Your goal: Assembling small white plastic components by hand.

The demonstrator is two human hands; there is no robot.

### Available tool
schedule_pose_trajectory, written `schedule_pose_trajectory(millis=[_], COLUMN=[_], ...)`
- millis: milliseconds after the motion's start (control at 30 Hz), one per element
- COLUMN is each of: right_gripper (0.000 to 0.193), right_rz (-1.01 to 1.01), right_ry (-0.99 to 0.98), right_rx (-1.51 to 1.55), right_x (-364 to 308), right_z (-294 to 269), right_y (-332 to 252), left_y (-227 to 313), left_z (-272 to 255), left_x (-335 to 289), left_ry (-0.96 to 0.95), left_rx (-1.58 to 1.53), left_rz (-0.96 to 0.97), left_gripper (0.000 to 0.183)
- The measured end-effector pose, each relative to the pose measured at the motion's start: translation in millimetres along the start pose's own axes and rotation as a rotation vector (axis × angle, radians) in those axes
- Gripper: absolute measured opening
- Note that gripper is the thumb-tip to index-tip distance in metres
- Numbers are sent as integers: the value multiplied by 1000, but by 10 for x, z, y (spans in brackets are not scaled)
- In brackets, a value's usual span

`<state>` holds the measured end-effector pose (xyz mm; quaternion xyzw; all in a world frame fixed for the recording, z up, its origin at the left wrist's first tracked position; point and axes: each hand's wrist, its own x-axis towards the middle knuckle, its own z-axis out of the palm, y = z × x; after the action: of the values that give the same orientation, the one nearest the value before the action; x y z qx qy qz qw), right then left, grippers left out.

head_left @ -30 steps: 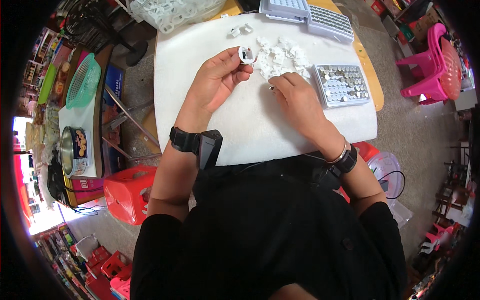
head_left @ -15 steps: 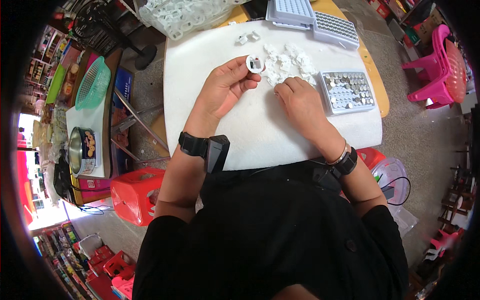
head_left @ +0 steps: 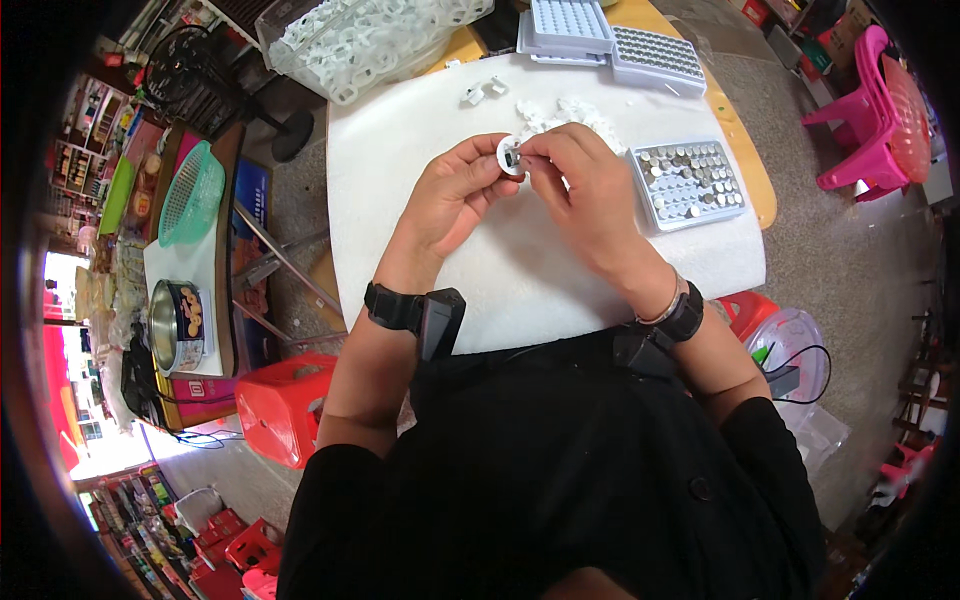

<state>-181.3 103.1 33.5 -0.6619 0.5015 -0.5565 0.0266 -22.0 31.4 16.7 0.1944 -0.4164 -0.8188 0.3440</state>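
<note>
My left hand (head_left: 452, 198) pinches the edge of a small round white plastic part (head_left: 505, 150) with a dark piece inside it. Closed fingertips of my right hand (head_left: 592, 200) touch the right side of that part; whatever they grip is too small and covered to name. Just beyond the right hand, a heap of small white plastic pieces (head_left: 580, 115) lies on the white tabletop mat (head_left: 400, 130). To the right rests a pale tray (head_left: 665, 215) with rows of small round silvery pieces (head_left: 690, 165), some of its slots bare.
At the far left, a clear bin (head_left: 275, 45) holds many white ring-shaped parts. Stacked pale trays (head_left: 570, 45) and another filled tray (head_left: 660, 60) stand at the far right. A few loose white pieces (head_left: 485, 90) lie behind my hands. Red stools (head_left: 285, 410) flank the table.
My right hand has come up from the heap of white pieces and moved left to the round part. The left hand still holds that part, now turned slightly. The view has shifted a little.
</note>
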Motion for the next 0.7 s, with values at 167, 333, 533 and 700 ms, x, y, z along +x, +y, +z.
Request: schedule_pose_trajectory(millis=[167,333,533,700], right_gripper=[11,12,15,17], right_rz=[-53,-40,-153,-202], right_ry=[27,6,53,47], right_rx=[-65,-40,-91,-111], right_x=[12,23,31,41], right_z=[33,23,35,22], right_y=[17,19,36,29], left_y=[-25,-15,-17,-25], left_z=[-16,-6,7,-20], left_x=[4,-7,5,3], left_ry=[5,20,-10,-30], left_rx=[10,28,9,11], left_rz=[-7,6,43,42], left_gripper=[32,31,30,30])
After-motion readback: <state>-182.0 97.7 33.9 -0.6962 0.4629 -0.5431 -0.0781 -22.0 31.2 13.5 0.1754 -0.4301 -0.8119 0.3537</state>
